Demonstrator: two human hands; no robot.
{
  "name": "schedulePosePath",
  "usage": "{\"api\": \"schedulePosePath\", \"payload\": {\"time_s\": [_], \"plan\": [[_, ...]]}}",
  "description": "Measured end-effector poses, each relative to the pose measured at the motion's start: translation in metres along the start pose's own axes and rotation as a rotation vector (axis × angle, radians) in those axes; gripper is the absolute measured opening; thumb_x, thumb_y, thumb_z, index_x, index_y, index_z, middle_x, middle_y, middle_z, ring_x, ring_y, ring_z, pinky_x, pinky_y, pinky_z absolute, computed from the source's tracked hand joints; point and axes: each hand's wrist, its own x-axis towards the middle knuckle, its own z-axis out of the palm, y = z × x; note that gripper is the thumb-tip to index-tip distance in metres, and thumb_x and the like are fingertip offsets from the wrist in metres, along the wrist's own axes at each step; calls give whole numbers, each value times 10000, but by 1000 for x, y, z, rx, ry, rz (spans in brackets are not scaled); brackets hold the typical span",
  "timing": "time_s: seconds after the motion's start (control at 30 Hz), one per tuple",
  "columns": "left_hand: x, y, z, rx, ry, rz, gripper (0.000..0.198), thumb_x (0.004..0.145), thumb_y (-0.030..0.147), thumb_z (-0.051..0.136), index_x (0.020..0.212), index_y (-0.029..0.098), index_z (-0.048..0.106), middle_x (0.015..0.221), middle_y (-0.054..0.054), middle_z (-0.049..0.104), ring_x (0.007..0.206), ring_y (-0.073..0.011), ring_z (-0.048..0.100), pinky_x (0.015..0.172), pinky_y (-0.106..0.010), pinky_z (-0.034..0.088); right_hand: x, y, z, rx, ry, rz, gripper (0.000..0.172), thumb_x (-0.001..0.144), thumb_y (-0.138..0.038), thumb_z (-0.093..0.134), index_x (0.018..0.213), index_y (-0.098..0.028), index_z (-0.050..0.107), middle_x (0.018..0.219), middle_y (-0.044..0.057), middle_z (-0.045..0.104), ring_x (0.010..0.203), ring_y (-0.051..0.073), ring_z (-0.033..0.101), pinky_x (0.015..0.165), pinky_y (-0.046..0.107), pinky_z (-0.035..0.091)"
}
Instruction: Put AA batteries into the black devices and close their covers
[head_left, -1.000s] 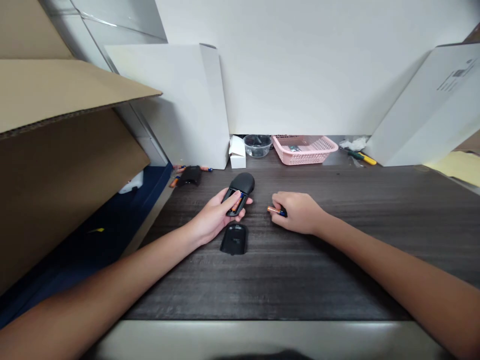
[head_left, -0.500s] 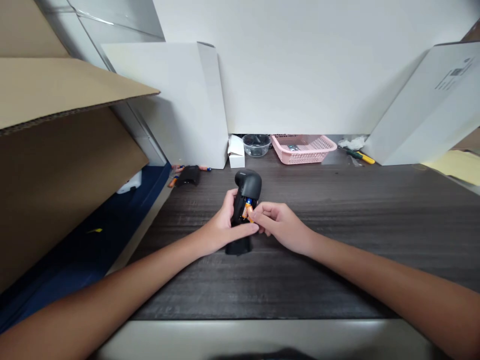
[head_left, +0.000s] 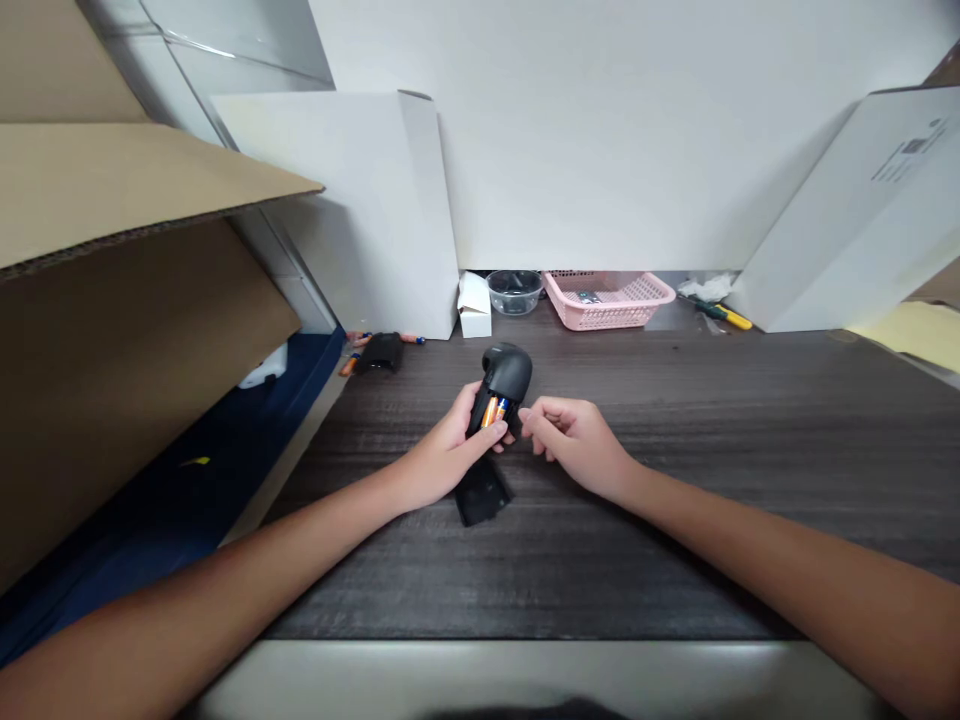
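L hand's [head_left: 444,462] grip clamps the device [head_left: 509,372] over mid counter [head_left: 660,560], batts [head_left: 490,411] facing up, prob. for access by R hand [head_left: 576,442] just right, its grip too unclear to call, w/ cover [head_left: 482,496] nearer.

The bare left hand [head_left: 442,455] grips, thumb [head_left: 486,440] toward two o'clock, left forearm [head_left: 300,545] entering from eight. The bare right hand [head_left: 581,440] half-curls its fingers [head_left: 534,417], right forearm [head_left: 750,517] from four.

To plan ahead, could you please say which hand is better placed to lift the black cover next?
Probably the right hand: it appears empty, near the black cover; the left hand holds the black device.
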Motion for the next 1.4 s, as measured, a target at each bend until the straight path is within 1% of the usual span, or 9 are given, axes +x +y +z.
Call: {"api": "schedulePosePath", "payload": {"time_s": [0.13, 0.33, 0.43, 0.67, 0.9, 0.97, 1.07, 1.2, 1.4], "plan": [[3, -4, 1, -49, 38, -9, 525, 1062, 463, 594, 1484, 193, 434, 1240, -104, 665, 1023, -219, 726, 904, -365, 598, 5, 4, -7, -5, 102, 26, 438, 1006, -585, 621, 785, -208, 627, 665, -13, 655, 557, 122, 559, 570, 264, 448], [0, 1, -8, 517, 76, 269, 419, 1083, 337, 591, 1494, 259, 565, 1436, -72, 699, 1297, -247, 671, 1134, -384, 487, 4, 2, 0, 87, 143, 14, 533, 888, -657, 750, 1174, -216, 658, 925, 30, 743, 747, 175, 667, 656, 298, 554], [0, 2, -12, 683, 56, 373, 379, 1070, 279, 606, 1448, 251, 629, 1427, -66, 719, 1273, -241, 675, 1111, -381, 496, 2, 3, 0, 25, 186, -18, 642, 828, -628, 823, 1290, -230, 623, 1059, 46, 740, 884, 206, 700, 784, 343, 600], [0, 1, -10, 743, 1, 341, 401, 1072, 276, 590, 1468, 215, 603, 1397, -93, 726, 1256, -247, 680, 1101, -397, 514, 1, 1, -4, -24, 147, -27, 1002, 738, -540, 936, 1560, -288, 423, 1319, 85, 703, 1212, 291, 686, 1102, 479, 533], [-1, 0, -8, 744, 20, 305, 423, 1071, 334, 611, 1484, 248, 587, 1400, -86, 717, 1257, -258, 680, 1084, -412, 531, 3, 0, -6, 159, 27, 109, 1108, 842, -566, 841, 1698, -248, 213, 1195, 78, 699, 749, 164, 676, 694, 351, 614], [-1, -1, -9, 746, 23, 312, 419, 1075, 332, 605, 1485, 247, 584, 1399, -86, 717, 1257, -258, 677, 1084, -415, 527, 4, 3, -6, 176, 33, 93, 1148, 838, -552, 853, 1715, -258, 174, 1226, 85, 693, 780, 163, 677, 697, 332, 612], [0, -4, -11, 728, 55, 334, 396, 1080, 329, 598, 1466, 241, 595, 1382, -82, 722, 1249, -250, 675, 1084, -406, 518, 6, 8, -5, 200, 56, 30, 1018, 846, -548, 849, 1666, -267, 316, 1302, 96, 680, 964, 200, 705, 793, 326, 619], [1, -6, -14, 713, 94, 373, 367, 1081, 300, 594, 1444, 252, 610, 1385, -73, 717, 1253, -246, 661, 1092, -409, 503, 8, 5, -6, 231, -5, -11, 589, 900, -570, 788, 1345, -212, 642, 1117, 67, 727, 952, 198, 691, 853, 329, 600], [2, -3, -14, 731, 86, 373, 383, 1086, 270, 570, 1468, 251, 592, 1414, -83, 700, 1265, -255, 638, 1101, -435, 493, 8, 3, -12, 240, -70, 20, 480, 907, -537, 796, 1226, -199, 676, 935, 22, 708, 837, 167, 663, 803, 305, 578]]}}
